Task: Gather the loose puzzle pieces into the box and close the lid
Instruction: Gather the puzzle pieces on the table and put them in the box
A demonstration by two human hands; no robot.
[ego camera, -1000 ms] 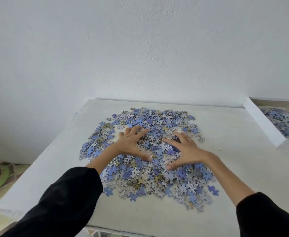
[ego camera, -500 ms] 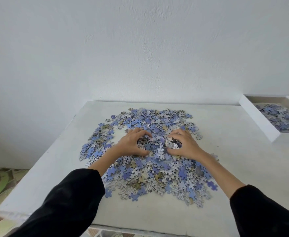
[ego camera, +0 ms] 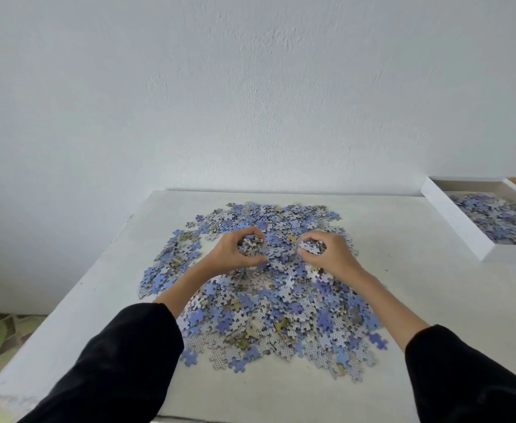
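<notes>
The loose puzzle pieces (ego camera: 265, 315) lay in one broad, roughly round heap mid-table (ego camera: 433, 315); a long axis could not be told. One open white box (ego camera: 456, 222) stood at the far right, its near wall running obliquely away, with more pieces inside. The left hand (ego camera: 230, 254) and right hand (ego camera: 331, 254) each curled their fingers round a clump of pieces. The pieces were too many to count.

Soft, cool, even light is being spread throughout. The wall (ego camera: 250, 87) is being dimmed toward 8 o'clock. Only faint shadows are being thrown on the table (ego camera: 464, 300). The puzzle pieces (ego camera: 265, 306) are being kept fairly sharp, while the sleeve (ego camera: 113, 361) at 7 o'clock is being blurred and the table's edges bowed.
</notes>
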